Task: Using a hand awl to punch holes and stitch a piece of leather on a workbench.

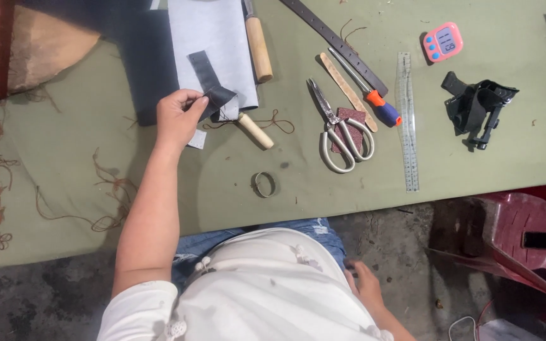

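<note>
Nearest the camera, the right hand hangs low beside the hip, off the table, over the concrete floor; its fingers are half hidden by the white shirt, so I cannot tell whether they are spread or curled, and nothing shows in them.

Left hand is up on the table, fingers pinched narrow on a dark strip that folds over at the grip. The strip lies across a pale grey sheet, which overlaps a darker sheet.

Observed hazards, as judgements:
- One-handed hold. With only a pinch near the fold, the strip could slide or twist off line on the smooth sheet.
- A wooden-handled tool lies just beside the pinching fingers, its working end hidden under the strip. A shift of the hand could knock it or meet that end.
- Loose brown thread runs near the tool and could snag on it.
- Scissors rest on a scrap of sandpaper, well apart from the hand; low risk.
- A metal ring sits near the table edge and could roll off if the cloth is tugged.

Ruler and pink timer lie clear of the work.
</note>
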